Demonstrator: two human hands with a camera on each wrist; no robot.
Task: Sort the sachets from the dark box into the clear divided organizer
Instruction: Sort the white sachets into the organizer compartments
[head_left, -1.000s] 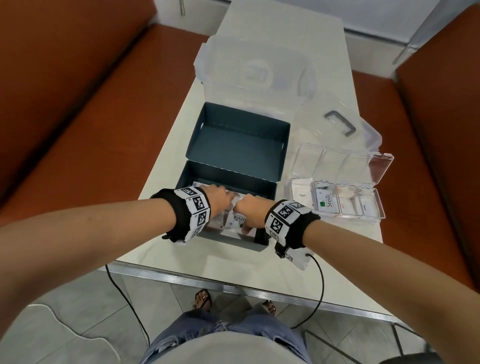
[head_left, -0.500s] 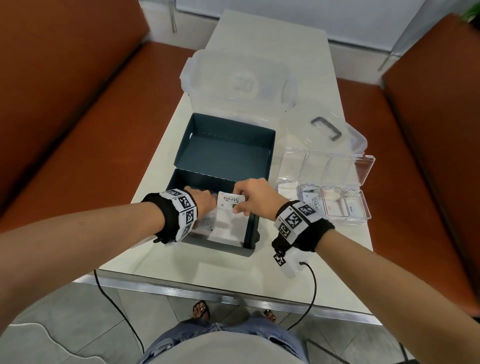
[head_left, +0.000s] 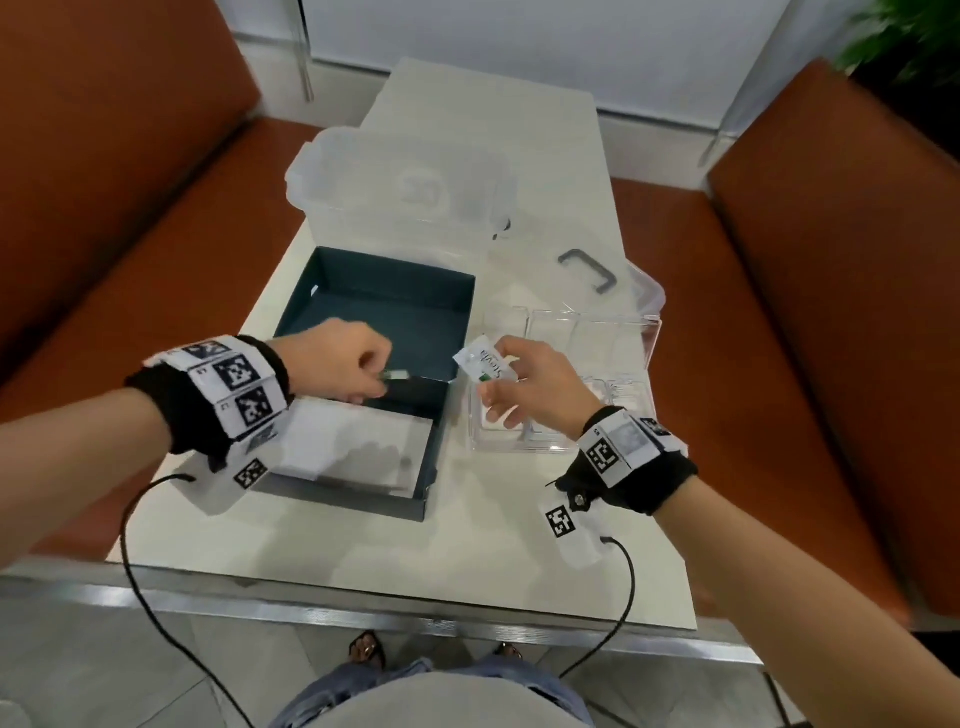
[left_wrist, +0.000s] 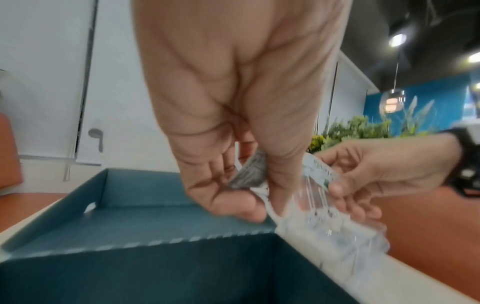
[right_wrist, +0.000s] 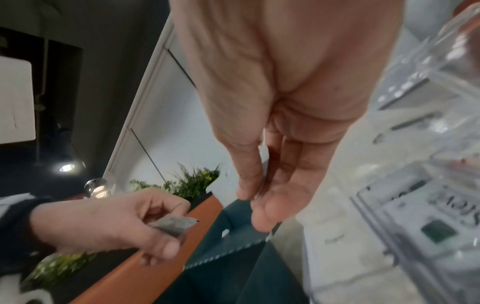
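The dark teal box lies open on the table with white sachets in its near half. My left hand hovers over the box and pinches a small sachet, which looks grey in the left wrist view. My right hand pinches a white Stevia sachet above the left end of the clear divided organizer. From the right wrist that sachet shows only as a thin edge between thumb and fingers. Sachets lie in the organizer's compartments.
A large clear tub stands behind the box, and a clear lid with a grey handle lies behind the organizer. Orange benches flank the white table. Wrist cables hang over its near edge.
Both hands rose out of the box. The right hand carried the Stevia sachet rightward to above the organizer; the left lifted a sachet above the box's middle.
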